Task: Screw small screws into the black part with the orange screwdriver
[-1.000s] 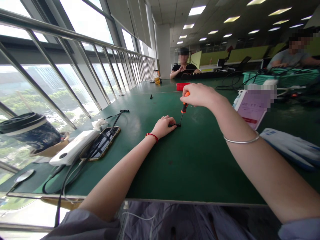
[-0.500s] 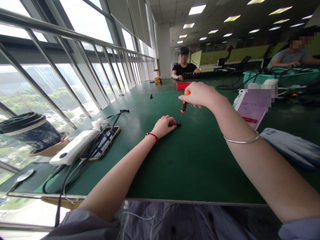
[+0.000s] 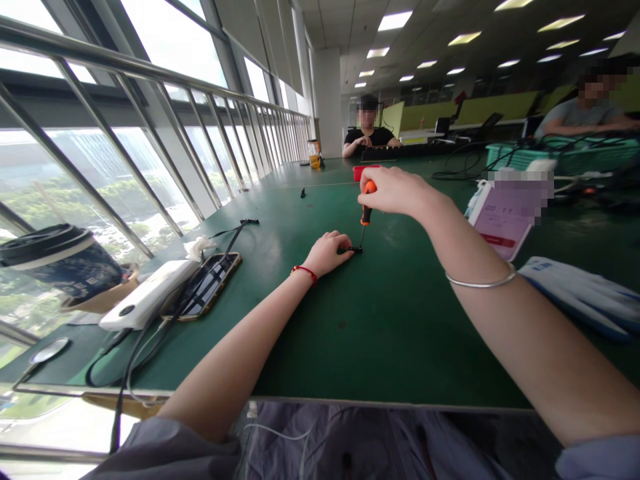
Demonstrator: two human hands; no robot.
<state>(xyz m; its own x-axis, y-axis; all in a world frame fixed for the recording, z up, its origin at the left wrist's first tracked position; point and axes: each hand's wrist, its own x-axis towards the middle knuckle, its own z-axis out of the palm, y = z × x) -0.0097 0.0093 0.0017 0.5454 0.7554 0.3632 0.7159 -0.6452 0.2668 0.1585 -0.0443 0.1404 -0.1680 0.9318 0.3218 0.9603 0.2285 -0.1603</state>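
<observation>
My right hand (image 3: 393, 190) grips the orange-and-black handle of a screwdriver (image 3: 367, 212) from above. The shaft points down, nearly upright, and its tip meets the end of a small black part (image 3: 356, 249) lying on the green table (image 3: 400, 333). My left hand (image 3: 327, 255) rests on the table with its fingers closed on the other end of that part, which they mostly hide. What kind of part it is I cannot make out.
A red box (image 3: 367, 173) sits beyond my right hand, and a small black piece (image 3: 303, 193) lies farther left. To the left are a phone (image 3: 203, 287), a white power bank (image 3: 149, 293), cables and a cup (image 3: 60, 260). Gloves (image 3: 580, 293) and a propped phone (image 3: 510, 217) stand right.
My right hand has shifted slightly left and turned with the screwdriver, whose handle is now more upright. My left hand and the black part stay put. The person opposite has raised a hand.
</observation>
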